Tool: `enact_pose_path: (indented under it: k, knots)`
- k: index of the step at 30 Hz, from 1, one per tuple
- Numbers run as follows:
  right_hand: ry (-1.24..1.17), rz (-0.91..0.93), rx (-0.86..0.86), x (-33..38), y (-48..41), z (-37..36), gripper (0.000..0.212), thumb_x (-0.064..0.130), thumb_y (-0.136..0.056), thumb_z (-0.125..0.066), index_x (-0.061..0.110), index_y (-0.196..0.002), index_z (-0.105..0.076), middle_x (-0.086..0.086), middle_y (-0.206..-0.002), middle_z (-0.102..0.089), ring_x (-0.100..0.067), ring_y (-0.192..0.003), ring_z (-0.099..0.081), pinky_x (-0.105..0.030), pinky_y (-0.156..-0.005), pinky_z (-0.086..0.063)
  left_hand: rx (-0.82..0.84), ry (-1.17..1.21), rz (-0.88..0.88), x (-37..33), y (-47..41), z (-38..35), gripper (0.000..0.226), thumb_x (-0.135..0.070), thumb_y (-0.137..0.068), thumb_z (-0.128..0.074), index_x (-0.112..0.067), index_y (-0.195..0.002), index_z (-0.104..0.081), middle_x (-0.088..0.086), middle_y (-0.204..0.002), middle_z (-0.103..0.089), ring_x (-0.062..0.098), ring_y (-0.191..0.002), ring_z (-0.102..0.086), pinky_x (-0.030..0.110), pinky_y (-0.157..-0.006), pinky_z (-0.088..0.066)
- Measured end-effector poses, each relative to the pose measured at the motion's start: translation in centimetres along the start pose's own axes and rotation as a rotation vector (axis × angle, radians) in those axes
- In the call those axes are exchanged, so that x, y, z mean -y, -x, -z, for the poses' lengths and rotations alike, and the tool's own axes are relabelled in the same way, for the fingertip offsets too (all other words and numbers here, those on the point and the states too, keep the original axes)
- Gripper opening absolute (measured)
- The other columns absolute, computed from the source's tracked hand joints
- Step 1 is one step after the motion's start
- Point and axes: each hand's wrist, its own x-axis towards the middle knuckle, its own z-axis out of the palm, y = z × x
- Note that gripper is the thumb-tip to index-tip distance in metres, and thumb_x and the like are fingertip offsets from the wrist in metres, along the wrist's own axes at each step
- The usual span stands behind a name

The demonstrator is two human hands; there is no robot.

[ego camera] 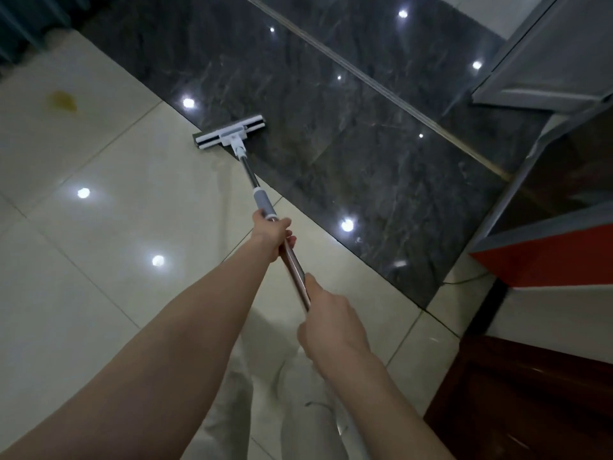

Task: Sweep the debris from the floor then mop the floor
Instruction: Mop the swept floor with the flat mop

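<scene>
A flat mop with a white and grey head (229, 133) lies on the floor where the cream tiles (109, 227) meet a dark marble strip (331, 134). Its metal handle (249, 175) runs back toward me. My left hand (273, 234) grips the handle just below the grey sleeve. My right hand (326, 318) grips the handle lower down, closer to my body. A yellowish stain (61, 101) shows on the cream tile at the far left.
A counter with a red and white panel (544, 257) and a dark wooden cabinet (530, 403) stand at the right. A metal rail (365, 81) borders the marble strip. A thin cable (464, 280) lies by the counter base. My light trousers (282, 376) show below.
</scene>
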Motion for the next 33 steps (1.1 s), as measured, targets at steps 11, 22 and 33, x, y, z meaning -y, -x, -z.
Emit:
enact_pose_path:
  k: [11, 22, 33]
  knots:
    - [0.057, 0.095, 0.013, 2.8, 2.8, 4.8, 0.073, 0.003, -0.080, -0.045, 0.035, -0.144, -0.026, -0.005, -0.090, -0.051, -0.030, -0.078, -0.049, -0.032, -0.066, -0.046, -0.181, -0.141, -0.078, -3.7, 2.8, 0.2, 0.043, -0.008, -0.093, -0.039, -0.023, -0.133, -0.034, 0.010, -0.081, -0.051, 0.023, -0.051, -0.053, 0.032, -0.053, -0.051]
    - [0.100, 0.246, 0.055, 11.9, 0.1, 4.3, 0.059, 0.009, -0.079, -0.043, 0.038, -0.130, -0.034, -0.004, -0.089, -0.058, -0.029, -0.068, -0.054, -0.037, -0.066, -0.057, -0.287, -0.027, -0.087, -10.4, 1.2, 10.7, 0.045, -0.009, -0.094, -0.043, -0.025, -0.134, -0.030, 0.016, -0.102, -0.052, 0.022, -0.049, -0.055, 0.035, -0.058, -0.057]
    - [0.233, 0.330, 0.205, 22.8, -5.3, -0.6, 0.053, 0.030, -0.094, -0.041, 0.047, -0.141, -0.025, -0.004, -0.100, -0.059, -0.028, -0.085, -0.051, -0.034, -0.077, -0.045, -0.343, 0.113, 0.009, -11.3, -5.8, 22.7, 0.046, -0.006, -0.094, -0.041, -0.024, -0.135, -0.028, 0.016, -0.086, -0.050, 0.023, -0.049, -0.051, 0.031, -0.046, -0.050]
